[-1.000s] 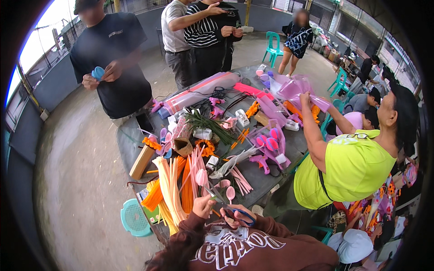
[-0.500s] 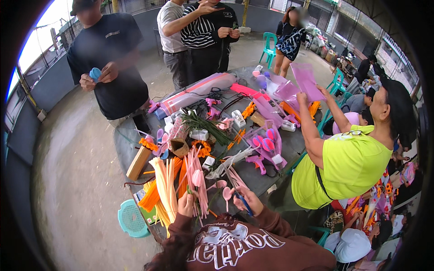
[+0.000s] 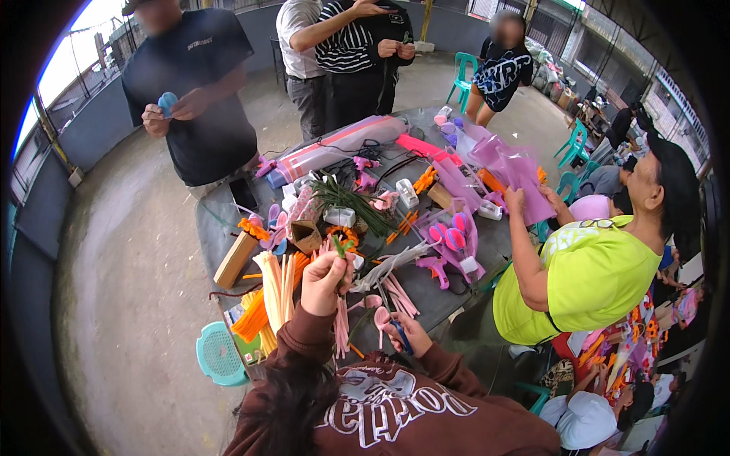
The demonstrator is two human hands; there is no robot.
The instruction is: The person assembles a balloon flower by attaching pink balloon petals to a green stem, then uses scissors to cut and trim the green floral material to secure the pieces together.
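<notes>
My left hand is raised above the near part of the table, its thumb and fingers pinching a small green fuzzy leaf-like piece. A thin stem seems to hang below that hand. My right hand grips blue-handled scissors near the front edge, blades pointing away from me. Beside the scissors lies a pink spoon-shaped piece. Bundles of cream pipe cleaners and orange pipe cleaners lie left of my left hand, which partly covers the pink ones.
The grey table carries green stems, a pink glue gun, tape dispensers and a cardboard block. A person in yellow-green holds purple wrapping sheet at the right. A teal stool stands lower left.
My left hand has risen and moved away from me with the green piece. My right hand has shifted slightly with the scissors. The person at right has lowered the purple sheet.
</notes>
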